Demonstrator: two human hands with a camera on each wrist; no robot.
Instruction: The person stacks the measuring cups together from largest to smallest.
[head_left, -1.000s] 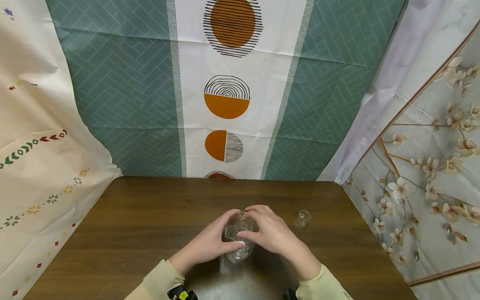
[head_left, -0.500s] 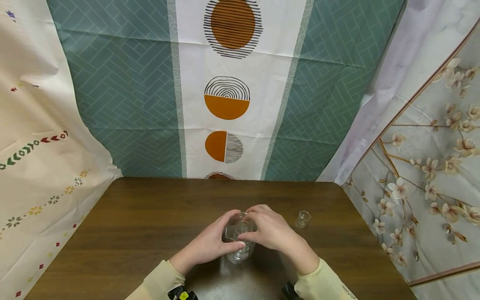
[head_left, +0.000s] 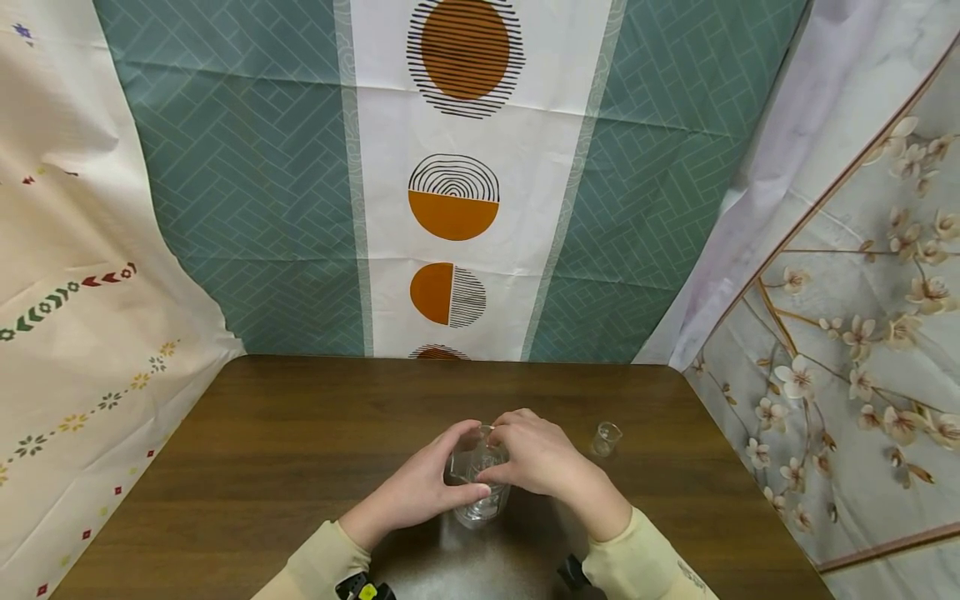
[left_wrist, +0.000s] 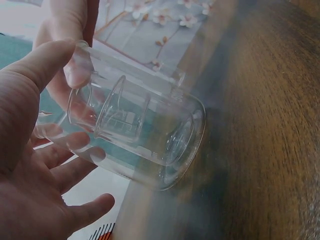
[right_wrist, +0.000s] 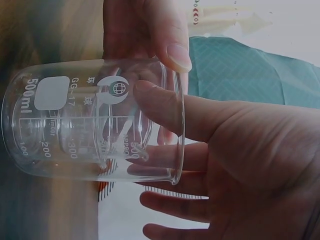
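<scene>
A large clear glass beaker (right_wrist: 52,92) marked 500ml stands upright on the table, with smaller glass nested inside it. My left hand (head_left: 423,492) holds it near the rim, thumb and fingers on its sides. The right hand (head_left: 536,454) reaches into its mouth from above; thumb and fingertips pinch a smaller beaker (left_wrist: 127,120) at its rim, inside the large one. Overlapping clear walls make the nested pieces hard to separate. A tiny glass beaker (head_left: 606,438) stands apart to the right of the hands.
The brown wooden table (head_left: 300,433) runs back to a green and white cloth (head_left: 457,250) hanging behind it. A cream patterned cloth (head_left: 97,333) hangs along the left edge, and a flowered cloth (head_left: 847,333) borders the right.
My right hand has shifted slightly, and the smaller beaker it holds sits a little lower inside the large beaker. The left hand keeps its hold; the tiny beaker has not moved.
</scene>
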